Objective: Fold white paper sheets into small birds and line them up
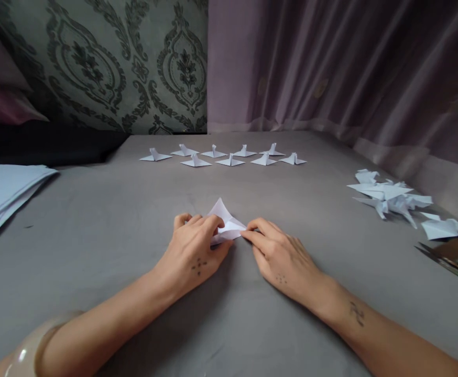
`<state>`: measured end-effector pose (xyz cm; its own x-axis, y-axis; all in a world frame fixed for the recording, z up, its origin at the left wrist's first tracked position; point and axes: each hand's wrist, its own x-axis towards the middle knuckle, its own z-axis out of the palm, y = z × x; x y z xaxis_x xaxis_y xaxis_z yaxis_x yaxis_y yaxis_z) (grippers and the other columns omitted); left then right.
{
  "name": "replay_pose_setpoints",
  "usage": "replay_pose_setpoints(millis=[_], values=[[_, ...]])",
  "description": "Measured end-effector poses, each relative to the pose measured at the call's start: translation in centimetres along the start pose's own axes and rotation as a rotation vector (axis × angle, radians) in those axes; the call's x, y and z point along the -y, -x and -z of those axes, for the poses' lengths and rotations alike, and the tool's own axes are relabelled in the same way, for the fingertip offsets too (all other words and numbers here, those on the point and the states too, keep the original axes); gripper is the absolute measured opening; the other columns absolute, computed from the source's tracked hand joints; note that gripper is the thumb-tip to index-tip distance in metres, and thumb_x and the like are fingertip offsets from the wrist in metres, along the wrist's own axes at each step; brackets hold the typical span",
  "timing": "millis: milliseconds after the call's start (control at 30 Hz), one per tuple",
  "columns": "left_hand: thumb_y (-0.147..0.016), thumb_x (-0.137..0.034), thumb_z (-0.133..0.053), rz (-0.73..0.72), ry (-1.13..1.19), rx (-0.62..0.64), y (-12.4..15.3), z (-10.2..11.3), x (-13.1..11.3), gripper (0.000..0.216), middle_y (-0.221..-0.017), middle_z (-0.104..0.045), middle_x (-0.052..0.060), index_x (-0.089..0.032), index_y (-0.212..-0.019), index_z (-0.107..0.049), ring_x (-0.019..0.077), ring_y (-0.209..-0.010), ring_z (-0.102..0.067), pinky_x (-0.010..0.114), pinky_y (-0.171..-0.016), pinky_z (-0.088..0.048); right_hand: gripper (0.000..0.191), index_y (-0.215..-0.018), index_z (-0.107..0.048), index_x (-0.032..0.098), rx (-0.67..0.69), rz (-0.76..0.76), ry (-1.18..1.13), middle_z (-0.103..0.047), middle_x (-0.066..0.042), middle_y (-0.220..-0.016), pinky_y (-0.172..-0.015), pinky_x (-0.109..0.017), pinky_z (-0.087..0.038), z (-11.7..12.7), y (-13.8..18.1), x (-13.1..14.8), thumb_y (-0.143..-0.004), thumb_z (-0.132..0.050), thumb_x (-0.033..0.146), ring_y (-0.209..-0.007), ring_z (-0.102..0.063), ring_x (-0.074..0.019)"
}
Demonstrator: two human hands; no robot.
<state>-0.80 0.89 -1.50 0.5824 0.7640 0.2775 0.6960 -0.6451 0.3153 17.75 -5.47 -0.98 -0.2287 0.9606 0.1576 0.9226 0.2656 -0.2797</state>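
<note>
A partly folded piece of white paper [221, 210] lies between my hands on the grey cloth surface, one point standing up at the back. My left hand [197, 246] is closed on its left side, with fingers over the top and the thumb along the near edge. The fingertips of my right hand [282, 254] pinch the paper's right corner. My left palm and fingers hide the left part of the paper.
Several folded paper birds [230, 160] stand in two rows at the back. At right lies a pile of folded paper pieces [390, 196], with scissors [449, 262] near it. A stack of white sheets [11, 196] is at left, before a black cloth [56, 141]. Purple curtains [292, 68] hang behind.
</note>
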Motion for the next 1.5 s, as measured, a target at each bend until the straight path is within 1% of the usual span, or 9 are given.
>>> replay_pose_setpoints(millis=[233, 467, 700, 800, 900, 1033, 1100, 1233, 1500], values=[[-0.075, -0.013, -0.050, -0.060, 0.043, 0.178, -0.5, 1.7, 1.0, 0.015, -0.077, -0.064, 0.000, -0.022, -0.078, -0.061, 0.0201, -0.077, -0.055, 0.039, -0.077, -0.030, 0.040, -0.116, -0.058, 0.026, 0.050, 0.025, 0.012, -0.056, -0.005, -0.108, -0.063, -0.027, -0.045, 0.3, 0.3, -0.1, -0.085, -0.041, 0.008, -0.094, -0.054, -0.0177], [-0.088, -0.024, -0.049, -0.084, 0.123, 0.271, -1.1, 3.1, 1.3, 0.018, -0.078, -0.064, 0.000, -0.021, -0.079, -0.063, 0.0180, -0.078, -0.054, 0.037, -0.078, -0.032, 0.044, -0.119, -0.055, 0.026, 0.047, 0.045, 0.019, -0.055, -0.006, -0.106, -0.063, -0.027, -0.044, 0.2, 0.2, -0.1, -0.083, -0.040, 0.006, -0.093, -0.052, -0.0183], [-0.085, -0.023, -0.053, -0.215, 0.068, 0.292, -1.4, 3.2, 2.6, 0.013, -0.089, -0.065, 0.001, -0.026, -0.087, -0.065, 0.0195, -0.085, -0.053, 0.037, -0.082, -0.034, 0.046, -0.121, -0.054, 0.026, 0.066, 0.039, 0.023, -0.055, -0.006, -0.107, -0.065, -0.029, -0.045, 0.2, 0.2, -0.1, -0.083, -0.038, 0.006, -0.092, -0.051, -0.0184], [-0.086, -0.015, -0.048, -0.316, 0.015, 0.206, -1.4, 2.8, 2.6, 0.023, -0.095, -0.063, 0.002, -0.029, -0.092, -0.065, 0.0200, -0.089, -0.051, 0.040, -0.085, -0.032, 0.047, -0.122, -0.053, 0.027, 0.083, 0.040, 0.034, -0.054, -0.006, -0.107, -0.067, -0.030, -0.046, 0.2, 0.2, -0.1, -0.083, -0.038, 0.005, -0.092, -0.051, -0.0185], [-0.086, -0.010, -0.044, -0.407, -0.092, 0.002, -1.3, 2.3, 2.2, 0.030, -0.113, -0.056, 0.005, -0.030, -0.096, -0.065, 0.0236, -0.103, -0.046, 0.044, -0.090, -0.029, 0.046, -0.123, -0.053, 0.027, 0.098, 0.050, 0.048, -0.053, -0.007, -0.107, -0.071, -0.032, -0.046, 0.3, 0.2, 0.0, -0.084, -0.039, 0.007, -0.092, -0.050, -0.0194], [-0.088, -0.021, -0.050, -0.334, -0.176, -0.253, -0.9, 1.4, 1.6, 0.035, -0.123, -0.045, 0.014, -0.022, -0.122, -0.049, 0.0276, -0.111, -0.042, 0.045, -0.092, -0.034, 0.044, -0.123, -0.053, 0.026, 0.113, 0.064, 0.047, -0.053, -0.007, -0.103, -0.075, -0.034, -0.046, 0.6, 0.2, 0.2, -0.085, -0.041, 0.009, -0.091, -0.050, -0.0200], [-0.087, -0.029, -0.053, -0.281, -0.144, -0.284, -0.7, 1.0, 1.6, 0.035, -0.113, -0.049, 0.015, -0.015, -0.119, -0.046, 0.0258, -0.102, -0.047, 0.041, -0.087, -0.040, 0.044, -0.122, -0.054, 0.027, 0.106, 0.067, 0.029, -0.053, -0.007, -0.103, -0.077, -0.034, -0.046, 0.7, 0.3, 0.3, -0.084, -0.042, 0.008, -0.091, -0.050, -0.0196], [-0.092, -0.022, -0.045, -0.317, -0.022, -0.074, -0.6, 0.4, 1.5, 0.013, -0.096, -0.056, 0.009, -0.015, -0.100, -0.051, 0.0194, -0.087, -0.053, 0.034, -0.078, -0.046, 0.043, -0.118, -0.058, 0.027, 0.082, 0.086, -0.027, -0.054, -0.006, -0.102, -0.080, -0.034, -0.047, 0.9, 0.5, 0.1, -0.083, -0.042, 0.008, -0.092, -0.050, -0.0190], [-0.095, -0.016, -0.034, -0.413, 0.117, 0.157, -0.7, -0.1, 1.9, 0.026, -0.104, -0.060, 0.009, -0.016, -0.105, -0.057, 0.0177, -0.091, -0.053, 0.032, -0.080, -0.047, 0.044, -0.110, -0.065, 0.029, 0.065, 0.059, -0.220, -0.059, -0.002, -0.112, -0.085, -0.031, -0.046, 1.2, 0.5, -1.0, -0.081, -0.041, 0.006, -0.098, -0.054, -0.0166]])
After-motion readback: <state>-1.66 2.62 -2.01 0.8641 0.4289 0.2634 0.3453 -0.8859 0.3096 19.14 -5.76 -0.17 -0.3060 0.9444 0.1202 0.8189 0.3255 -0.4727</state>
